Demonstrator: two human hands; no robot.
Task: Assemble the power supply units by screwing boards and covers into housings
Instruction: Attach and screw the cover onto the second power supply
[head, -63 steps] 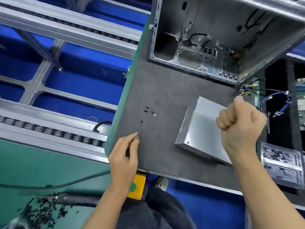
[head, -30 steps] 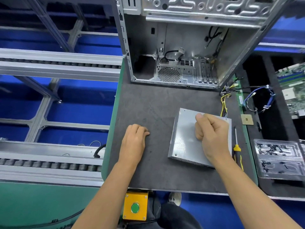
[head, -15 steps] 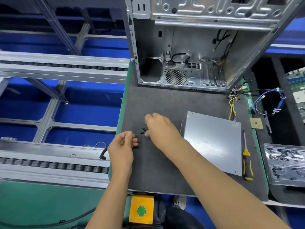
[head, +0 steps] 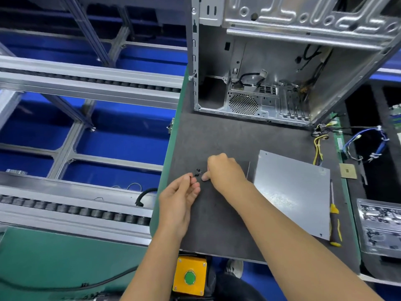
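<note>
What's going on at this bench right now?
A person is picking up small black screws lying loose on the dark mat. The right hand reaches across to the little pile, and the left hand pinches what looks like a screw beside it. The flat metal box lies untouched to the right, with a screwdriver next to it. An open computer case stands behind.

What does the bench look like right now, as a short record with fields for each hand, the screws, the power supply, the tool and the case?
left hand: raised beside the screws, fingertips pinched together, apparently on a screw
right hand: reaching across, fingers curled down at the screws
screws: small black cluster on the grey mat
power supply: flat on the mat, right of the hands
screwdriver: yellow and black, lying at the power supply's right edge
computer case: open, standing at the far side
</note>
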